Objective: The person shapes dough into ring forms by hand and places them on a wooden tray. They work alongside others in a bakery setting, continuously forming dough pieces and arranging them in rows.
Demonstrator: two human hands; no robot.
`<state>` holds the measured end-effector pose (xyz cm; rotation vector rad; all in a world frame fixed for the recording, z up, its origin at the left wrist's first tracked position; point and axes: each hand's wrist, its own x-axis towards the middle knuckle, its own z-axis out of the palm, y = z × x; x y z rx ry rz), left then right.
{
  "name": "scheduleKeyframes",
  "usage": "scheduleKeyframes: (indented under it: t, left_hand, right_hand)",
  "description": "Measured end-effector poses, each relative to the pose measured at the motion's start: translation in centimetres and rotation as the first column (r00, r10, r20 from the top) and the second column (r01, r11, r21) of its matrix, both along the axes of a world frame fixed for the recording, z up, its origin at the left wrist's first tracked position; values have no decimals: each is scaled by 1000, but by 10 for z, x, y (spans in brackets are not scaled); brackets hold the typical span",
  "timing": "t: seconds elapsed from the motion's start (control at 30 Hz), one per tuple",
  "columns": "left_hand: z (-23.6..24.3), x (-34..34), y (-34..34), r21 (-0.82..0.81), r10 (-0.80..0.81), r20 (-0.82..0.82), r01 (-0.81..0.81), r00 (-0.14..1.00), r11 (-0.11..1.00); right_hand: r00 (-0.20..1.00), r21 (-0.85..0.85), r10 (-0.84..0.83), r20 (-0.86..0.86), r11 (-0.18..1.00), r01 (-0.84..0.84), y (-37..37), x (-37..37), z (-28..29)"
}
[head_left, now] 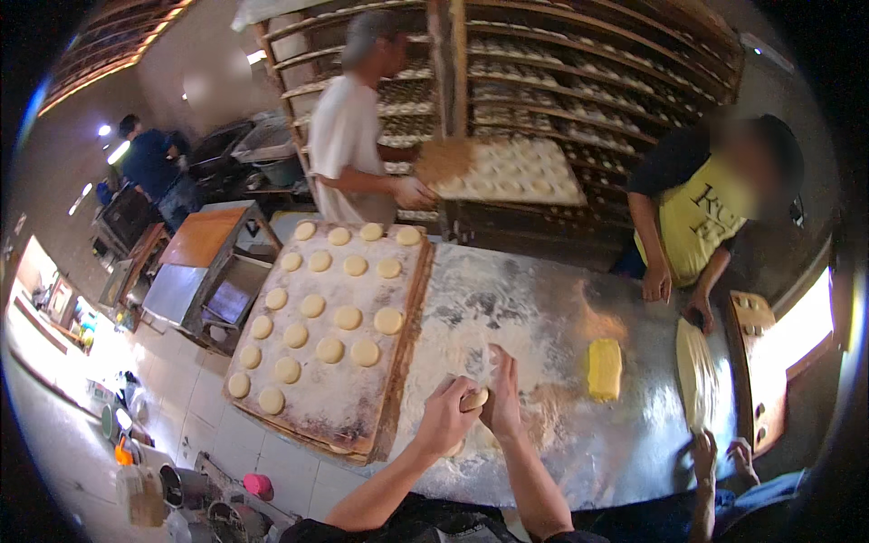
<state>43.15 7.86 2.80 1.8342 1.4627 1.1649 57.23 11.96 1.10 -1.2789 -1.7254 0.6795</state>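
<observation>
My left hand (442,418) has its fingers curled round a pale dough disc (473,399) above the floury metal worktable (552,452). My right hand (501,404) is upright beside the disc, fingers stretched out and palm turned inward, with something white along its inner side, perhaps flour; I cannot make out which. Just left of my hands, a floured board (312,416) carries rows of several round dough pieces (348,318). To the right lies a yellow block (603,369), and beyond it a long pale dough strip (697,371).
A co-worker (348,154) holds a loaded tray (525,172) before wooden racks (597,45). Another in yellow (679,217) leans over the table's right end, where someone's hands (704,452) touch the strip. A third person (149,167) stands back left, behind a small table (208,235). Buckets (186,489) crowd the lower left floor.
</observation>
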Motion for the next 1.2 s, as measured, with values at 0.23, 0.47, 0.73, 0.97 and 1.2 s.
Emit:
scheduleKeyframes:
  t: [0.23, 0.47, 0.73, 0.97, 1.2]
  left_hand:
    - [-5, -37, -24, -5, 79, 371, -84, 925, 996]
    - [-8, -86, -54, 71, -122, 976, 272, 178, 960]
    - [-6, -143, -69, 83, 191, -110, -183, 975, 980]
    - [-5, -200, -70, -84, 47, 81, -40, 996, 996]
    - [8, -237, -64, -61, -41, 135, 50, 990, 997]
  right_hand:
    - [307, -208, 79, -949, 574, -792, -20, -15, -14]
    - [853, -289, 342, -395, 835, -468, -48, -77, 20]
    - [775, -103, 371, -511, 869, -484, -67, -152, 5]
    - [776, -162, 278, -566, 886, -435, -89, -195, -18]
    - [783, -16, 265, -562, 943, -331, -92, -241, -11]
